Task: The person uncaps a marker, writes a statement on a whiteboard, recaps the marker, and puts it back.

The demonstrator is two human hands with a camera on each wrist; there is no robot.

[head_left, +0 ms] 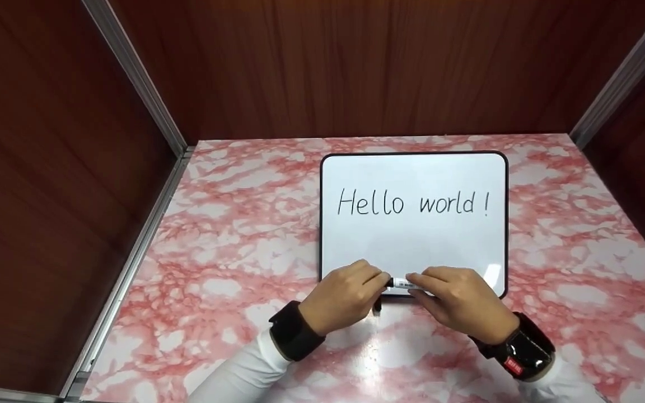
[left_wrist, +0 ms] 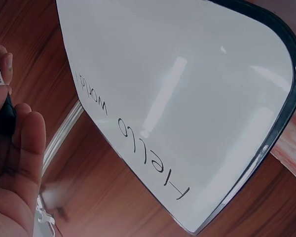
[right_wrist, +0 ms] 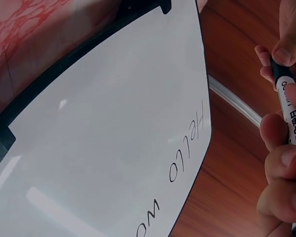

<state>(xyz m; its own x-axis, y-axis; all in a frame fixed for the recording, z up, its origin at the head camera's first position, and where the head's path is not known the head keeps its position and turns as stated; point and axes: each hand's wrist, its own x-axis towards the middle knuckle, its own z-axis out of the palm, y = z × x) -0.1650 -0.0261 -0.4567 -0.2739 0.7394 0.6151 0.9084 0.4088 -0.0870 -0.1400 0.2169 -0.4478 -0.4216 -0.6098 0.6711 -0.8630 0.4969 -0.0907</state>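
Note:
A whiteboard marker point(head_left: 403, 283) with a white barrel and black cap is held level between both hands over the lower edge of a whiteboard point(head_left: 412, 240). My left hand point(head_left: 350, 294) pinches the black cap point(right_wrist: 281, 69), thumb on one side and fingers on the other. The right hand point(head_left: 462, 299) grips the white barrel, its fingers curled round it in the right wrist view. The cap sits against the barrel, with no tip showing. "Hello world !" is handwritten in black across the board's upper half.
The black-framed board lies on a red and white marbled table point(head_left: 233, 240). A small black piece point(head_left: 377, 305) shows at its lower edge, below the left hand. Dark wood panels point(head_left: 356, 67) with metal edge strips point(head_left: 138, 78) enclose the table at the back and sides.

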